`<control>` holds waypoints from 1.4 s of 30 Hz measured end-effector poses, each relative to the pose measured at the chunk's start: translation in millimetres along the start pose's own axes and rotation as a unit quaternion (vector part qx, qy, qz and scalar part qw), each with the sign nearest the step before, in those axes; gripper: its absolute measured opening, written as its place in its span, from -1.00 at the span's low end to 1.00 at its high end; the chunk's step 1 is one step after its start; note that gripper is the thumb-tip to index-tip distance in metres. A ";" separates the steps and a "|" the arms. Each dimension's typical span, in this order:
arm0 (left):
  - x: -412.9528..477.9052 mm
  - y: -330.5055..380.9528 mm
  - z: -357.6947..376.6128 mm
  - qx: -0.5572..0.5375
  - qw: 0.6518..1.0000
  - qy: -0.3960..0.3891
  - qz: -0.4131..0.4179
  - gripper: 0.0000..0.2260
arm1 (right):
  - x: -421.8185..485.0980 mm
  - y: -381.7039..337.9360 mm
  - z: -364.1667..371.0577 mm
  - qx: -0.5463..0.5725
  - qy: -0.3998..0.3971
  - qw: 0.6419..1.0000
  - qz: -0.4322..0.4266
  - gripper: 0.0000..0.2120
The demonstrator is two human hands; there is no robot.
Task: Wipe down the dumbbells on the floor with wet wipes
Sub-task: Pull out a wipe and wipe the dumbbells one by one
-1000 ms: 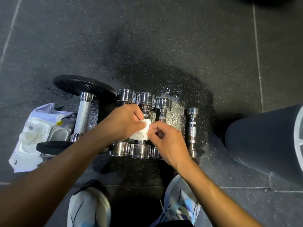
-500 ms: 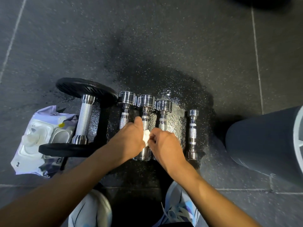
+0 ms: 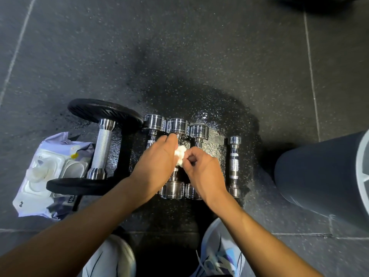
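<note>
Three chrome dumbbells lie side by side on the dark rubber floor: a left one (image 3: 154, 124), a middle one (image 3: 177, 125) and a right one (image 3: 199, 131). A thinner chrome dumbbell (image 3: 234, 164) lies apart to their right. A large dumbbell with black plates (image 3: 101, 148) lies at the left. My left hand (image 3: 157, 162) and my right hand (image 3: 203, 172) both pinch a crumpled white wet wipe (image 3: 180, 155) over the middle dumbbell's handle. The hands hide most of the handles.
An opened pack of wet wipes (image 3: 46, 176) lies at the far left, beside the large dumbbell. A dark cylindrical object (image 3: 319, 172) stands at the right edge. My two white shoes (image 3: 111, 258) are at the bottom. The floor around the dumbbells looks wet.
The wipe has been bunched smaller between both hands. The hands have shifted slightly along the middle dumbbell's handle, and the view has drifted a little.
</note>
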State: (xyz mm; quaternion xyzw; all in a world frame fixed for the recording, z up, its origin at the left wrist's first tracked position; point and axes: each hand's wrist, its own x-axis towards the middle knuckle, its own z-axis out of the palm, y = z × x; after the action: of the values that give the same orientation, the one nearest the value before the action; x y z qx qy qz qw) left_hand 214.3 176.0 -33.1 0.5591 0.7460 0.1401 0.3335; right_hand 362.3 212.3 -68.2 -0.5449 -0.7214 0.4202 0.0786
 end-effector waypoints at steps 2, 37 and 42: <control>4.5 -1.4 1.8 0.009 0.999 0.020 0.028 -0.88 | 6.2 0.5 -0.9 0.021 0.012 1.000 -0.006 -0.90; 2.6 26.3 38.0 0.212 0.950 -0.096 0.206 -0.66 | -21.3 36.2 -35.2 -0.167 -0.031 0.984 -0.049 -0.93; 20.6 28.0 27.4 0.268 0.942 -0.048 0.194 -0.63 | 4.2 37.0 -26.5 -0.125 0.062 0.988 -0.062 -0.90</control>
State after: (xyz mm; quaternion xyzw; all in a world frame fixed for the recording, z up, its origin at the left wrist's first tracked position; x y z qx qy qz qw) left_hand 249.8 200.0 -44.0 0.7681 0.6159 -0.0299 0.1726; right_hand 402.4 231.7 -78.5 -0.5292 -0.7945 0.2869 0.0805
